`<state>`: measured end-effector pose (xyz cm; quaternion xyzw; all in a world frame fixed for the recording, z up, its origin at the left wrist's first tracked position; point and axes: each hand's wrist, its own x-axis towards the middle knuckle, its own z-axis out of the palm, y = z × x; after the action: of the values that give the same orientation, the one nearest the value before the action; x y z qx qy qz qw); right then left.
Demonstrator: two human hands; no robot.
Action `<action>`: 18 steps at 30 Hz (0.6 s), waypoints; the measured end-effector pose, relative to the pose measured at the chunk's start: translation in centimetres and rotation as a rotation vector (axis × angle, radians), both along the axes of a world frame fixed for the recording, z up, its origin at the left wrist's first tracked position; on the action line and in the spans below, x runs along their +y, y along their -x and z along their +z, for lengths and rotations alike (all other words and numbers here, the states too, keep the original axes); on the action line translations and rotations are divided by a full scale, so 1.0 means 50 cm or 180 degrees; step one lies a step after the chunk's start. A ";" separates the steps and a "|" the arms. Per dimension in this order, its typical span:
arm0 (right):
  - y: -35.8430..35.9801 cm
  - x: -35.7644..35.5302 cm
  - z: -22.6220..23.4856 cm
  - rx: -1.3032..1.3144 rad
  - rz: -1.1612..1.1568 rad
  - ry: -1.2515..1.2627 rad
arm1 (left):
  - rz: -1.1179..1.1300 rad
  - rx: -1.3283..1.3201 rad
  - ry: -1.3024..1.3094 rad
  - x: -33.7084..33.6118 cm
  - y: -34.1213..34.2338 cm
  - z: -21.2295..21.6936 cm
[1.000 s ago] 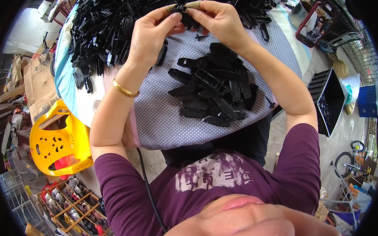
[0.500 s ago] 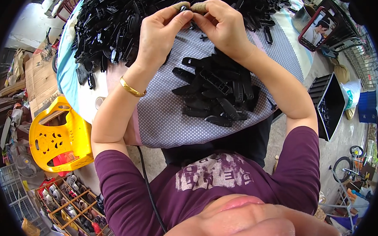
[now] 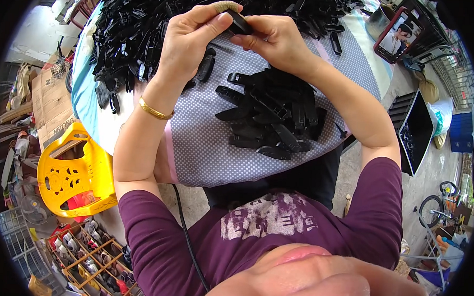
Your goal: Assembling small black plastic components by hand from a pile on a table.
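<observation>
1. far left of the small heap (image 3: 275, 110) of black parts, which lies on the dotted cloth (image 3: 194, 162) over the tabletop, leans brown cardboard (image 3: 48, 95).
2. left of the heap and nearer the person stands a yellow plastic chair (image 3: 95, 176); nearer still, a wooden rack (image 3: 102, 258) holds shoes.
3. a large pile (image 3: 130, 37) of black parts crowds the tabletop beyond the heap, spreading to both its sides; the hands block part of it from view.
4. left of the heap's far side, the left hand (image 3: 191, 37) grasps one end of a black piece, a tan sleeve (image 3: 225, 6) on one of its fingers.
5. that black piece (image 3: 238, 24) is raised beyond the heap, slightly left.
6. straight beyond the heap, the right hand (image 3: 276, 38) grasps the piece's other end between thumb and fingers.
7. right of the heap stand a black crate (image 3: 400, 110) and, farther beyond, a phone (image 3: 400, 39); a bicycle (image 3: 432, 209) is farthest right.
</observation>
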<state>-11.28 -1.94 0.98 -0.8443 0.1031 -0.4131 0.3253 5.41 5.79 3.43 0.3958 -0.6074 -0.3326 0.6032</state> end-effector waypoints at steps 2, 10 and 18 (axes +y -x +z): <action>0.007 -0.007 0.030 0.0971 -0.0023 -0.0042 | 0.0147 -0.0128 -0.0099 0.001 0.001 0.002; 0.118 -0.153 0.054 0.0322 -0.0713 0.1359 | -0.0531 -0.2329 0.0540 0.074 0.096 0.063; 0.111 -0.185 0.050 0.1584 -0.1351 0.1682 | -0.0611 -0.1954 0.0344 0.044 0.106 0.021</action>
<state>-16.82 -11.18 3.47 -0.9328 0.2406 -0.2667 -0.0296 0.13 8.00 4.49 0.3859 -0.8122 -0.2204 0.3779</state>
